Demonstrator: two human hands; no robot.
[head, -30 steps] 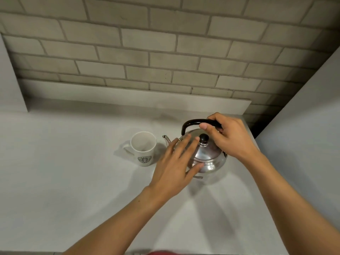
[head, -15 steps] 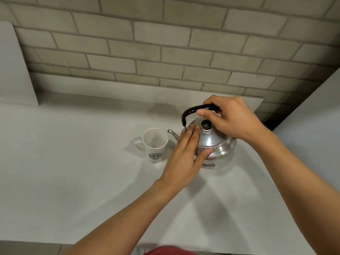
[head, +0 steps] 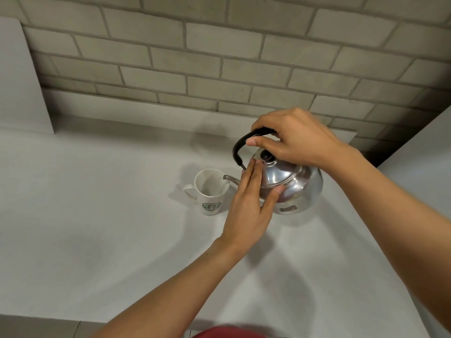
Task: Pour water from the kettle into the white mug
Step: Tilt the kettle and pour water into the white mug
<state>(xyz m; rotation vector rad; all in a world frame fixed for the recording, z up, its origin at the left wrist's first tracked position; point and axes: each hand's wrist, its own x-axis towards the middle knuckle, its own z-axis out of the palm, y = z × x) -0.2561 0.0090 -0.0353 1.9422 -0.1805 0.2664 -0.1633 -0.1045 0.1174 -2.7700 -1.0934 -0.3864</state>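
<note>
Your right hand [head: 296,139] grips the kettle [head: 292,184] handle, tilting its spout over the mug [head: 211,191], while your open left hand [head: 251,198] steadies the lid.

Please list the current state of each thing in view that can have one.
Kettle: tilted toward the mug, lid on, spout over the mug's rim.
Mug: upright on the counter, no water visible inside.
Right hand: closed around the kettle's handle.
Left hand: fingers flat against the lid, thumb on the kettle's body.
</note>
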